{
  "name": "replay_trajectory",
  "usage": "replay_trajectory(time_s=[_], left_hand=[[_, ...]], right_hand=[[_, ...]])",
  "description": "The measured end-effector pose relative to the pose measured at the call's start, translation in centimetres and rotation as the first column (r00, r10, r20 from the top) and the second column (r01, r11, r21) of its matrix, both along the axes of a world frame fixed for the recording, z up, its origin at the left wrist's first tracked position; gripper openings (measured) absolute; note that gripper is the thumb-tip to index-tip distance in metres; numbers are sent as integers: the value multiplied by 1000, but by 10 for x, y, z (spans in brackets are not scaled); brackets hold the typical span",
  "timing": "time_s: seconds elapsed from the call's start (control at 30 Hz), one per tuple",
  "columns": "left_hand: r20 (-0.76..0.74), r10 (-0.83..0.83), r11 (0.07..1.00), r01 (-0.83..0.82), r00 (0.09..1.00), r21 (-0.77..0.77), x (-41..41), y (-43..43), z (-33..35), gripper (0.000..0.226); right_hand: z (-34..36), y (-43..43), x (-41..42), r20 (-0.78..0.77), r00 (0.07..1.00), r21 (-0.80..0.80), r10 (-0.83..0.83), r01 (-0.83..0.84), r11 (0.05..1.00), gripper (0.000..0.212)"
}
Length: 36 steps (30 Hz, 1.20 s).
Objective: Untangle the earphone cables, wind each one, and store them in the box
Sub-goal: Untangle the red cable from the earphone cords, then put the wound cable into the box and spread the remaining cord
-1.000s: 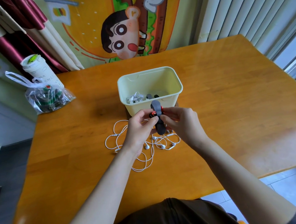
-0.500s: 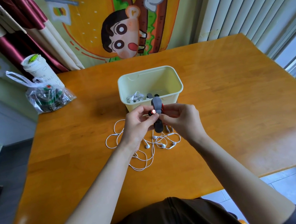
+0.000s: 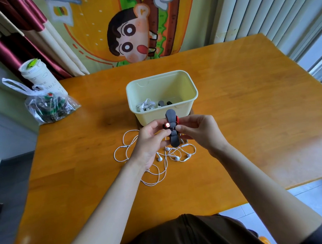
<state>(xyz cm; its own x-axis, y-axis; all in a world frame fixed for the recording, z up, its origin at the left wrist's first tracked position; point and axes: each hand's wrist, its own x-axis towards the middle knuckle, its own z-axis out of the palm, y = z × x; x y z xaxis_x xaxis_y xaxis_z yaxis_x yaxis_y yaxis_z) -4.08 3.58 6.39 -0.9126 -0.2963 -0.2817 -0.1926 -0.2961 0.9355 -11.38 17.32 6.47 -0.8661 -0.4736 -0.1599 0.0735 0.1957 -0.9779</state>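
**Earphone bundle (image 3: 167, 125) pinched in both hands**

Black and red, it is wrapped in a grey strap (image 3: 173, 140) and held above the table (image 3: 249, 97). My left hand (image 3: 150, 139) pinches it at 9 o'clock with curled thumb and fingers; my right hand (image 3: 200, 130) pinches the strap at 3 o'clock. The box (image 3: 156, 116) stands just beyond at 12 o'clock, with a wound white set (image 3: 145, 106) inside. White earphone cables (image 3: 164, 159) lie tangled beneath my hands at 6 o'clock. A plastic bag (image 3: 50, 108) sits at 10 o'clock.
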Motion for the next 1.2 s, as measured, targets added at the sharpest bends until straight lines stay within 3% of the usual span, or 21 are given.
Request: replay_trajectory(time_s=[0.2, 0.43, 0.5, 0.63, 0.77, 0.87, 0.97, 1.1, 1.2], left_hand=[[24, 36, 999, -37, 999, 33, 0, 1, -5, 25], [30, 132, 983, -135, 991, 128, -8, -3, -8, 23], [43, 116, 991, -119, 992, 64, -11, -6, -9, 22], [17, 24, 954, -18, 1000, -300, -23, -18, -8, 17], [24, -2, 797, 16, 1000, -604, -41, -40, -13, 20], [11, 16, 479, 2, 1000, -878, -53, -63, -22, 29], [117, 40, 216, 106, 992, -971, -62, -81, -32, 29], [187, 51, 107, 181, 981, -978, -68, -90, -41, 20], [152, 60, 94, 146, 987, -985, -69, -94, -45, 15]], right_hand=[[-8, -2, 2, -70, 998, 57, 7, -3, 998, 15], [-9, -15, 16, -249, 961, 142, 120, -86, 986, 53], [-10, -19, 12, -269, 958, 158, 103, -61, 986, 53], [-12, -25, -4, -254, 965, 173, 63, -18, 985, 42], [-12, -31, -42, -226, 974, 195, -15, 60, 979, 20], [-9, -44, -73, -276, 958, 221, -71, 135, 966, 16], [-11, -64, -106, -396, 918, 373, -32, 192, 908, 22], [-30, -91, -138, -316, 942, 618, 114, 113, 778, 25], [-38, -107, -146, -265, 956, 660, 127, 84, 747, 19]])
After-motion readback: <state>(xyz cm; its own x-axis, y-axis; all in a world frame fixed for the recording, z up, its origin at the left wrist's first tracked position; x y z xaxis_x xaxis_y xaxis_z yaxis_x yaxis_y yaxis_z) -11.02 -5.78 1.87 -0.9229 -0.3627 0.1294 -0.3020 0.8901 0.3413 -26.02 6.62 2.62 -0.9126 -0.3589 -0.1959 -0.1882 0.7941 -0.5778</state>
